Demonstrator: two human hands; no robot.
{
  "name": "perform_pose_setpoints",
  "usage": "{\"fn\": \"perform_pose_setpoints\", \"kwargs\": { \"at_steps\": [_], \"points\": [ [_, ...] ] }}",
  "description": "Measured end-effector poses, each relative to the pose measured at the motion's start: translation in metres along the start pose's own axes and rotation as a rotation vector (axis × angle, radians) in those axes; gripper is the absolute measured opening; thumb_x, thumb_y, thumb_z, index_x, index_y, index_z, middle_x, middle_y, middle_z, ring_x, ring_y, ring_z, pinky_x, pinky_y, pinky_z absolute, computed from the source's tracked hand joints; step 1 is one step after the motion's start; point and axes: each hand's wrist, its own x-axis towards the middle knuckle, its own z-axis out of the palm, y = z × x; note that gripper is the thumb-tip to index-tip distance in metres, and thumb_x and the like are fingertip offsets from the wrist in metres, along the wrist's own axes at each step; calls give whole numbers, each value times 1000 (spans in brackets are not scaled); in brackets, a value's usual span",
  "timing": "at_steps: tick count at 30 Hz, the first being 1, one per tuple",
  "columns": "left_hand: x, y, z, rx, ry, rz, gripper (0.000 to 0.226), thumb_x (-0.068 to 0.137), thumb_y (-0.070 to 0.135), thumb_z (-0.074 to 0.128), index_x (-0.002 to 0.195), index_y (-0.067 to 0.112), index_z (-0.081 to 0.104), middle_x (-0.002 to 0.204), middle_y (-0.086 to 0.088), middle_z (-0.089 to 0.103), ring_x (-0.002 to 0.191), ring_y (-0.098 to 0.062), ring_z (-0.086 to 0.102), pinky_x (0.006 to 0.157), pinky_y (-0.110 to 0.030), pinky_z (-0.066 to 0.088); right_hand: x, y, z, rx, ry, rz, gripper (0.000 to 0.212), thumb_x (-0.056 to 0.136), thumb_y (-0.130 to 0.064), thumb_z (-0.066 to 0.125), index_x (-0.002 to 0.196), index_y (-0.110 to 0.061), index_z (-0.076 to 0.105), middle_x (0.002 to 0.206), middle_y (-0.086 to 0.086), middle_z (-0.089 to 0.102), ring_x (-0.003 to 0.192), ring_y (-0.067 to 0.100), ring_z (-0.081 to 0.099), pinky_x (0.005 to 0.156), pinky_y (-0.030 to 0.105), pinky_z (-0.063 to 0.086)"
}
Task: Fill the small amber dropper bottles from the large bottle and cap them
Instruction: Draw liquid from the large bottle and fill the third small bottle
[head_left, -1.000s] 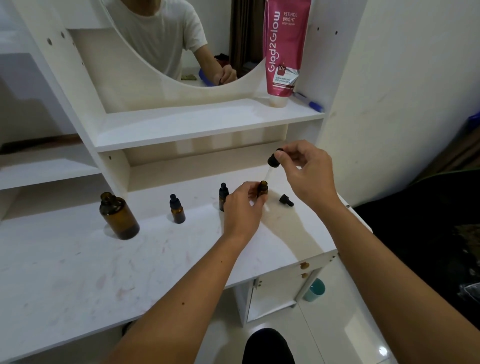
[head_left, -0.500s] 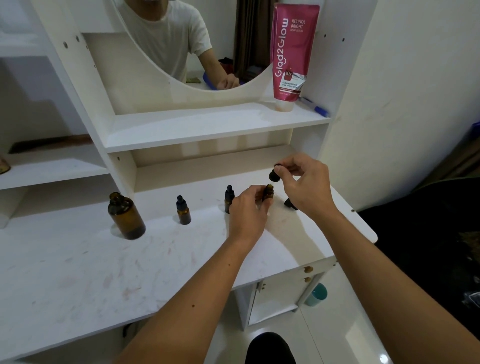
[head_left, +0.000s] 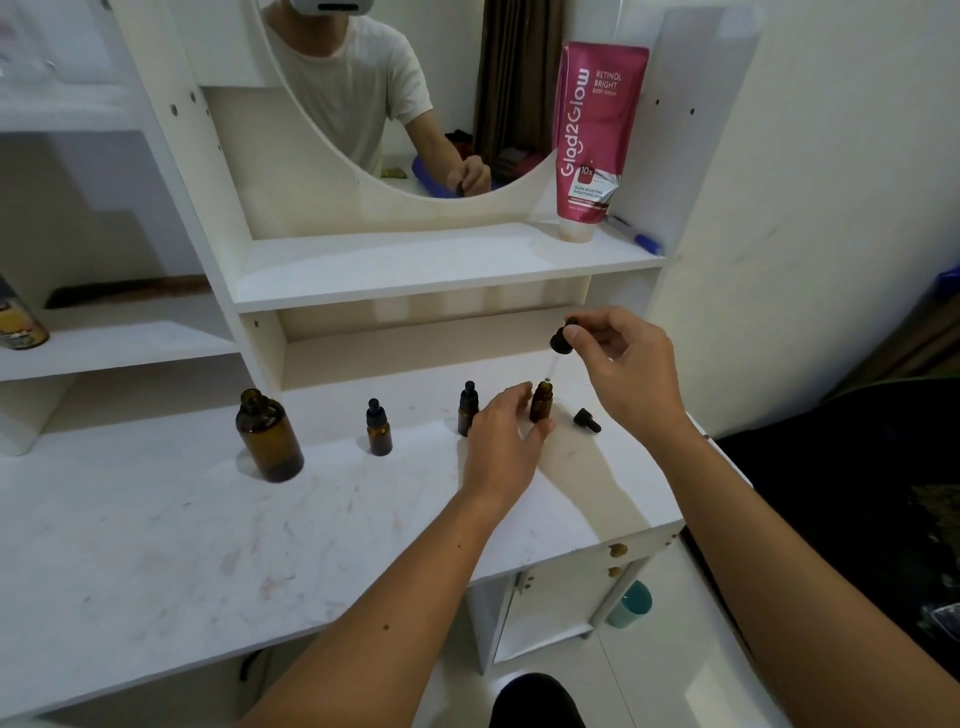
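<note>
A small open amber bottle (head_left: 541, 404) stands on the white tabletop (head_left: 208, 530). My left hand (head_left: 504, 441) holds it lightly between fingers and thumb. My right hand (head_left: 631, 364) pinches a black dropper cap (head_left: 562, 338) above it, the glass pipette pointing down at the bottle's mouth. Two capped small bottles (head_left: 379, 428) (head_left: 466, 410) stand to the left, the nearer one partly behind my left hand. The large amber bottle (head_left: 267, 439) stands uncapped further left. A loose black dropper cap (head_left: 588, 421) lies right of the open bottle.
A pink lotion tube (head_left: 597, 135) and a blue pen (head_left: 636, 238) sit on the shelf (head_left: 415, 270) above, under a mirror. A can (head_left: 18, 322) stands on the left side shelf. A teal cup (head_left: 631, 605) is on the floor below the table's right end.
My right hand has lifted the dropper up out of the small bottle, after lowering it half a second ago. My left hand's grip on the bottle looks looser.
</note>
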Motion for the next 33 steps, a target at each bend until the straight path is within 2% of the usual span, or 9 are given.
{"fn": "perform_pose_setpoints", "kwargs": {
  "at_steps": [3,6,9,14,19,25,28,30,33],
  "points": [
    [-7,-3,-5,-17,-22,-32,59,92,27,78,146,17,55,141,5,62,131,-11,57,114,-36,46,3,-13,-8,-6,24,-19,13,98,-19,72,111,-17,75,93,-14,77,89,-1,73,88,15,56],
    [-19,-4,-16,-51,-49,-54,61,91,28,79,146,20,55,143,7,61,131,-8,56,116,-33,44,3,-25,-11,-9,47,-32,18,98,-22,73,115,-16,75,99,-7,79,94,5,74,93,23,58],
    [-34,-4,-34,-129,-95,-71,59,90,27,81,144,21,58,140,9,64,125,-3,58,110,-21,44,-3,-38,-9,8,67,-42,20,97,-22,73,116,-15,76,101,-7,78,94,3,73,92,17,57],
    [-61,-9,-76,-210,-89,-100,54,87,31,83,137,24,64,127,12,71,116,-3,66,106,-28,53,-16,-65,8,52,47,-96,19,98,-21,73,115,-13,75,101,-5,78,94,5,74,90,16,57],
    [-84,-19,-130,-209,23,-115,47,87,29,83,131,22,68,114,13,74,103,-1,70,97,-27,58,-31,-96,38,143,-2,-126,19,98,-20,73,115,-13,75,101,-9,77,95,2,74,88,12,55],
    [-107,-35,-198,-133,198,-123,36,87,27,83,121,23,71,104,13,75,93,0,70,89,-25,61,-46,-133,88,262,-86,-171,17,98,-19,72,114,-13,75,101,-4,78,97,6,75,90,19,57],
    [-113,-44,-225,-55,335,-97,30,86,31,84,113,24,72,98,12,74,89,-5,70,83,-25,62,-51,-152,114,319,-108,-185,17,98,-18,72,113,-11,75,100,-3,79,95,7,75,89,21,58],
    [-113,-50,-237,-21,433,-96,31,84,34,85,110,26,70,98,12,73,89,-9,70,81,-26,62,-53,-164,128,345,-123,-186,16,98,-16,72,112,-10,76,97,-6,78,93,4,74,87,19,56],
    [-108,-56,-250,13,500,-128,43,82,37,87,117,26,65,108,9,70,95,-10,67,83,-24,60,-53,-176,144,349,-131,-195,16,98,-17,72,112,-13,76,98,-8,78,94,4,73,90,19,57]
  ]
}}
